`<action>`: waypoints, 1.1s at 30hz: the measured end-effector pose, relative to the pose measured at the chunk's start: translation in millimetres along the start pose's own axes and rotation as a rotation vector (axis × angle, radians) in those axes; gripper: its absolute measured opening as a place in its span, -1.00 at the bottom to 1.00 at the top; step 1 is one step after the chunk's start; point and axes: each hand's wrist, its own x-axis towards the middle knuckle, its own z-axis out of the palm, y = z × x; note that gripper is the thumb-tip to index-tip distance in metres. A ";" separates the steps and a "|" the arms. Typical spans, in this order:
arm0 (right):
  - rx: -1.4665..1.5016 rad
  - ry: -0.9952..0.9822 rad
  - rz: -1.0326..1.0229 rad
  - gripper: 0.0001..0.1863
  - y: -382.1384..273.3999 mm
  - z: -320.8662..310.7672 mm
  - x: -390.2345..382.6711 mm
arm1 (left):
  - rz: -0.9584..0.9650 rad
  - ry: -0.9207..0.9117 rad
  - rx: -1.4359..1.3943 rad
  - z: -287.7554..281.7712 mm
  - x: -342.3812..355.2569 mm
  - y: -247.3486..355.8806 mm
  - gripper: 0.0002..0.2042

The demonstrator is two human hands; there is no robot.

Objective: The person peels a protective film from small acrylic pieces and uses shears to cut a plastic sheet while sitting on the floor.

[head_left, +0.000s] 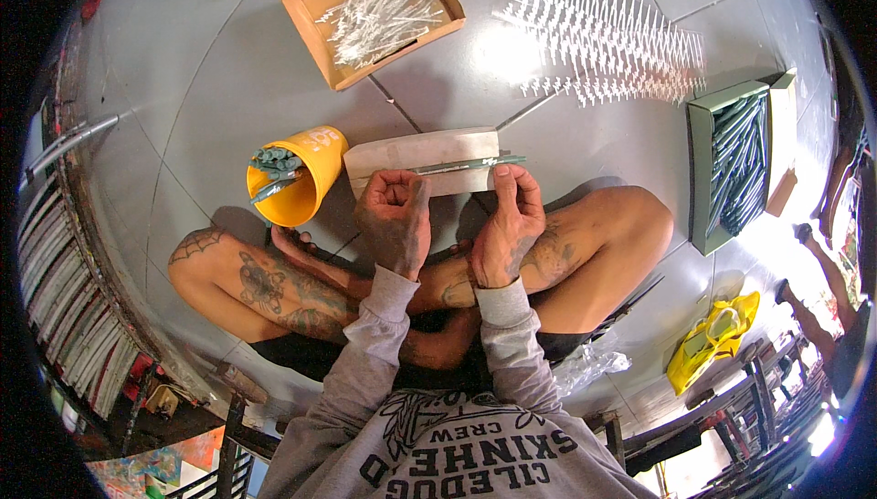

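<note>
A slim dark green pen [457, 167] with white marks lies level between my two hands. My left hand [395, 220] is closed, its fingers curled at the pen's left end. On the right end, the thumb and fingers of my right hand [513, 225] pinch it. Just behind and below the pen is a pale wooden block [429, 147] on the floor; whether the pen touches it I cannot tell. Left of the block, a yellow cup [320, 170] leans on its side toward me, with several similar green pens [277, 161] in its mouth.
An open cardboard box [315, 42] of thin white sticks [384, 10] stands far left. Rows of white pieces [603, 29] lie on the tiles far right. A green box [702, 170] packed with dark green pens [738, 161] sits at right, near a yellow bag [713, 339] and clear plastic [589, 367].
</note>
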 end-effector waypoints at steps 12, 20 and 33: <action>0.061 -0.007 0.007 -0.86 -1.0 1.6 0.2 | 0.008 -0.016 -0.004 -1.4 0.4 -1.7 -0.85; 0.016 0.003 -0.013 -0.86 2.7 -0.3 1.8 | 0.061 0.013 -0.038 3.0 1.2 0.5 -0.87; 0.026 0.012 0.007 -0.85 -0.2 2.4 0.7 | 0.029 0.023 -0.024 3.1 1.2 0.1 -0.87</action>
